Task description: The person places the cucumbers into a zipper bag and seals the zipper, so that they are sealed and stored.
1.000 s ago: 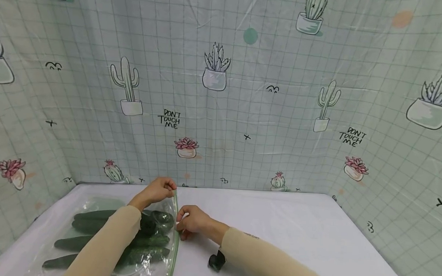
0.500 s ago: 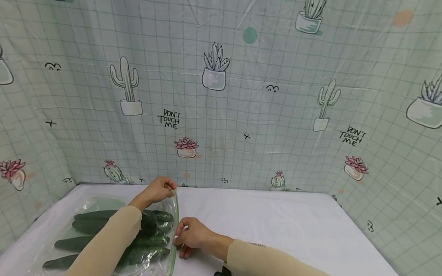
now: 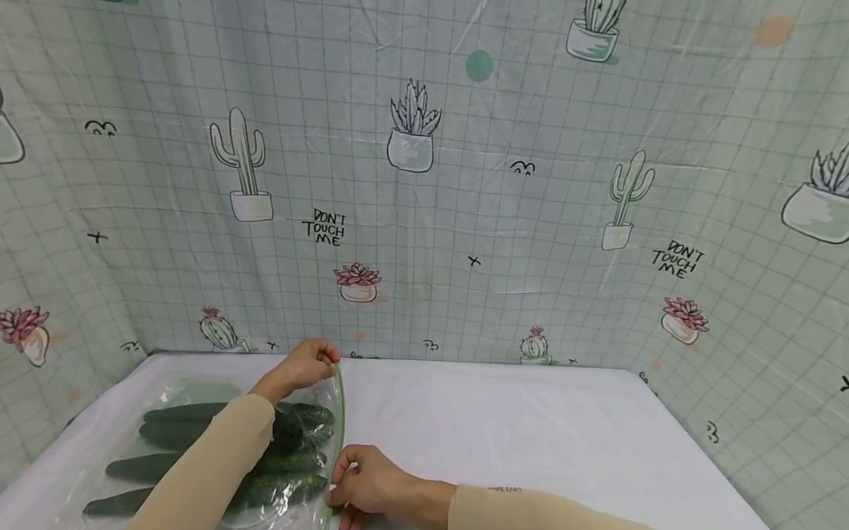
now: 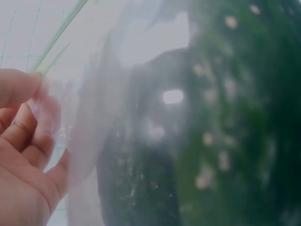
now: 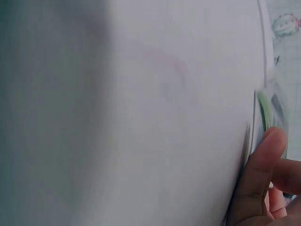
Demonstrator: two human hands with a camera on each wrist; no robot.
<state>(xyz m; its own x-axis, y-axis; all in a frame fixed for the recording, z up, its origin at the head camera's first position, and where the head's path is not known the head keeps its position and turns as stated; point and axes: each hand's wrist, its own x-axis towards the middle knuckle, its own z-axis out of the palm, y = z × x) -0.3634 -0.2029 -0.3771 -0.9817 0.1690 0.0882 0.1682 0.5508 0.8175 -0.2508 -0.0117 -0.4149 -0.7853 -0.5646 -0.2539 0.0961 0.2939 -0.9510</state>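
A clear zip bag (image 3: 317,513) with a green zip strip (image 3: 340,419) lies flat on the left of the table, several dark green cucumbers (image 3: 138,467) inside it. My left hand (image 3: 306,364) pinches the far corner of the bag at the end of the strip; the left wrist view shows that hand (image 4: 28,150) with thumb and fingers on the clear plastic. Lower along the same strip, my right hand (image 3: 372,484) pinches the zip edge between thumb and finger. In the right wrist view the fingers (image 5: 263,165) meet the green strip. The left sleeve hides part of the cucumbers.
The white table (image 3: 531,436) stretches away to the right of the bag. A patterned curtain (image 3: 441,218) with cactus prints hangs behind the table and along both sides.
My right hand has slid along the green zip strip toward the near end of the bag. The left hand keeps its pinch on the far corner.
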